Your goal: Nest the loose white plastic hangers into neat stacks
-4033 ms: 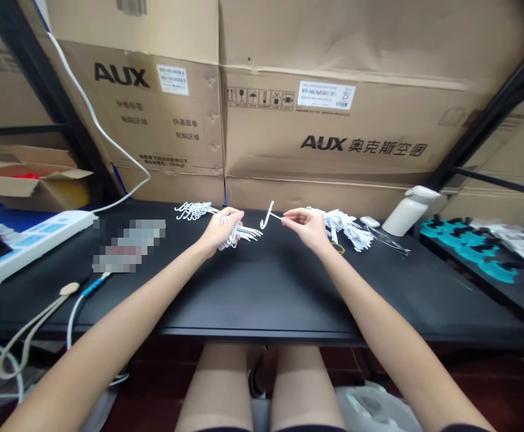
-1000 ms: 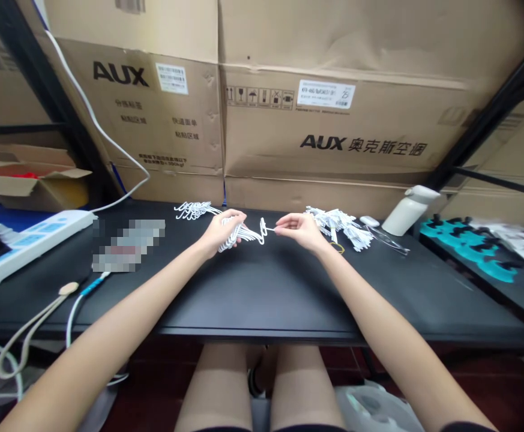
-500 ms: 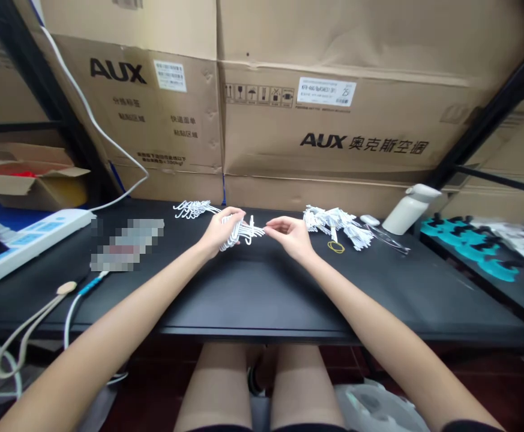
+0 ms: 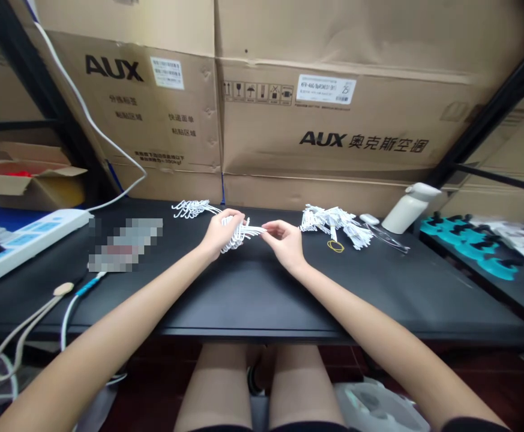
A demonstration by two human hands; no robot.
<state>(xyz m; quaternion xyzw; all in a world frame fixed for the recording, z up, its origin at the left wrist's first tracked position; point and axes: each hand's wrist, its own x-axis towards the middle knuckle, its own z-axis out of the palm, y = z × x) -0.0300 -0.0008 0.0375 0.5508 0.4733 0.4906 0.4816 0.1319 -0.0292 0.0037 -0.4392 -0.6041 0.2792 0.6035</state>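
Note:
My left hand is wrapped round a bundle of white wire hooks, above the middle of the black table. The straight ends of the bundle point right. There my right hand closes thumb and forefinger on the tips of the hooks. How many hooks the right fingers pinch cannot be made out. Behind my left hand lies a loose group of white hooks, bent ends to the left. To the right of my right hand lies a pile of bundled white hooks, with a yellow rubber band in front of it.
A white bottle, glasses and teal pieces with black parts are at the right. On the left are a white power strip, a blurred-out item and an open carton. Large AUX cartons stand behind.
My right hand has moved slightly left, nearer my left hand. A hook that stuck out crosswise with its bend hanging down no longer shows that way; the protruding ends lie closer together.

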